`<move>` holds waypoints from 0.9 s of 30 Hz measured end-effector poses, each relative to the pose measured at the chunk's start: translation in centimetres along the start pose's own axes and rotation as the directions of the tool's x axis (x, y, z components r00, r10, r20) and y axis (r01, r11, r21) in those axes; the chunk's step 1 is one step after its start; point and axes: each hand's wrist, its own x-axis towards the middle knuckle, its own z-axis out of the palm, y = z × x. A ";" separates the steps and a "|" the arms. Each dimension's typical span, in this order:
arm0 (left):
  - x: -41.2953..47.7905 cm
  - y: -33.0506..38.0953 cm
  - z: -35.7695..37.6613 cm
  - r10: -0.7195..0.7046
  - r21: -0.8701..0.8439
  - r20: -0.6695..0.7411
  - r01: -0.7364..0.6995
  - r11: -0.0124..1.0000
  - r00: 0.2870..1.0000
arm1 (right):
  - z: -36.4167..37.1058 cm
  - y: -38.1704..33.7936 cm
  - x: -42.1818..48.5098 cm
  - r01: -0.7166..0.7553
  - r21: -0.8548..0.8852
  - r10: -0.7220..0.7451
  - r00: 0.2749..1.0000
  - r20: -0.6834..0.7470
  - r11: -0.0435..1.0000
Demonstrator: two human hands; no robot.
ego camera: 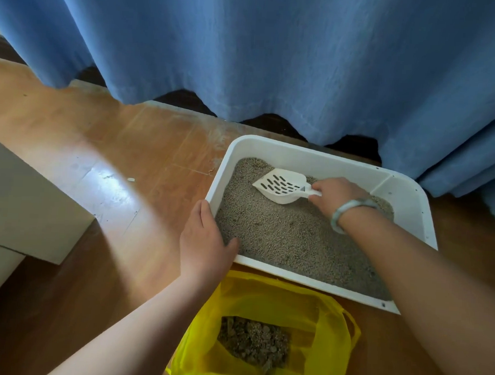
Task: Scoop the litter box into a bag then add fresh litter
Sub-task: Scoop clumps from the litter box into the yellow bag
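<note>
A white litter box (297,149) sits on the wooden floor, filled with grey litter (292,238). My right hand (333,196) grips the handle of a white slotted scoop (280,185), whose head lies over the litter near the box's far left corner. My left hand (205,239) clasps the box's near left corner, thumb inside the rim. In front of the box lies an open yellow plastic bag (322,329) holding a heap of brownish clumped litter (254,341).
A blue curtain (276,51) hangs right behind the box down to the floor. A pale box-like piece of furniture (24,204) stands at the left. Wooden floor (113,157) stretches left of the litter box.
</note>
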 end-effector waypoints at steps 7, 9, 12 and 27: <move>0.8 -0.1 0.7 0.011 -0.030 -0.048 -0.013 0.999 0.999 | -0.5 -0.7 4.5 0.010 -0.100 -0.008 1.000 0.025 0.995; 0.8 -0.3 0.9 0.023 -0.048 -0.054 -0.026 0.999 0.998 | -0.2 -1.3 4.8 0.042 -0.114 -0.045 0.999 -0.020 0.993; 0.8 -0.6 1.1 0.031 -0.063 -0.058 -0.035 0.997 0.998 | 0.8 -1.5 4.4 0.101 -0.103 -0.110 0.991 -0.082 0.989; 0.1 -1.0 0.3 0.072 -0.038 -0.002 -0.072 0.997 0.997 | 3.7 1.2 -3.1 0.132 0.229 -0.070 0.963 -0.259 0.965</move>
